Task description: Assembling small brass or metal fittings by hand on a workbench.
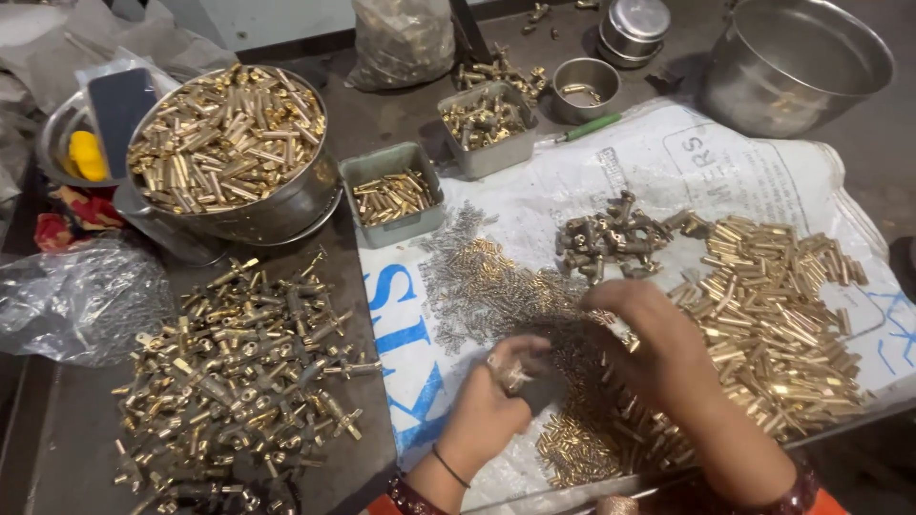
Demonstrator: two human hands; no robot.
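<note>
My left hand (pixel 496 401) is closed around a small brass fitting (pixel 515 375), held just above a white printed sack (pixel 658 162) spread on the table. My right hand (pixel 658 348) reaches over the sack with fingers curled on a small part, which is blurred. Under both hands lies a spread of small brass pins (pixel 496 286) and silvery screws (pixel 448 248). To the right sits a heap of short brass tubes (pixel 773 305). A cluster of darker assembled fittings (pixel 611 243) lies beyond my right hand.
A big steel bowl of brass tubes (pixel 229 143) stands at the left rear, with a pile of cross-shaped brass fittings (pixel 239 381) in front. Two small grey trays (pixel 393 195) (pixel 487 124), steel cups (pixel 584 86), a large empty steel pot (pixel 792 57) and plastic bags (pixel 81 296) surround the sack.
</note>
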